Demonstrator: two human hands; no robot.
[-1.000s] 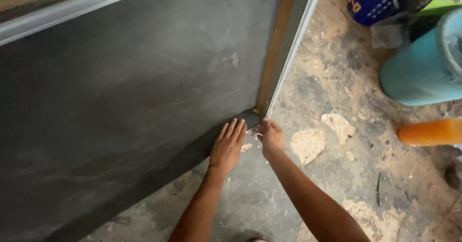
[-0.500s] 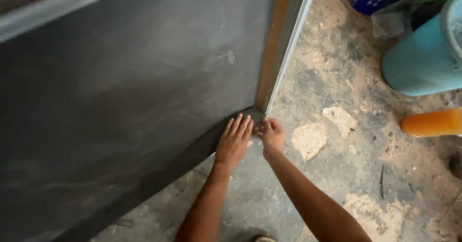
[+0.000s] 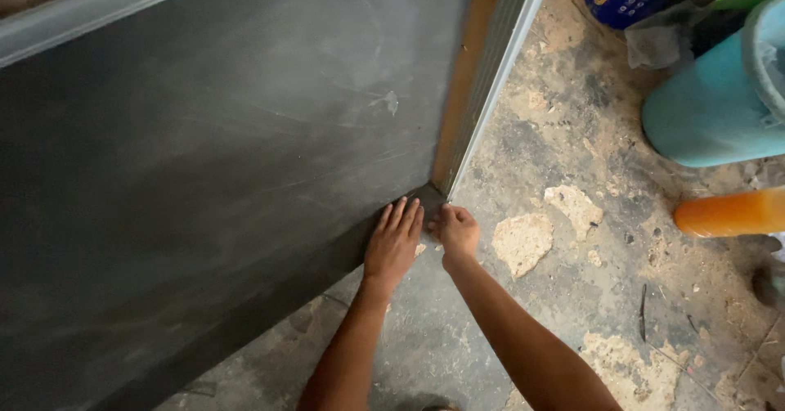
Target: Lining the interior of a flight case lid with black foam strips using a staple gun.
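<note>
A rough workshop or building site: the bare concrete floor (image 3: 572, 133) is stained and patched with sawdust-coloured debris. A large dark panel (image 3: 229, 174) with a metal-edged frame (image 3: 491, 76) stands on it (its wooden core showing), beside a teal plastic drum (image 3: 711, 108) and an orange container (image 3: 728, 212).

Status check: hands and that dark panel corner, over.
Left hand flat on dark panel corner. Right hand closed at corner by metal edge strip. Nothing blocking.
</note>
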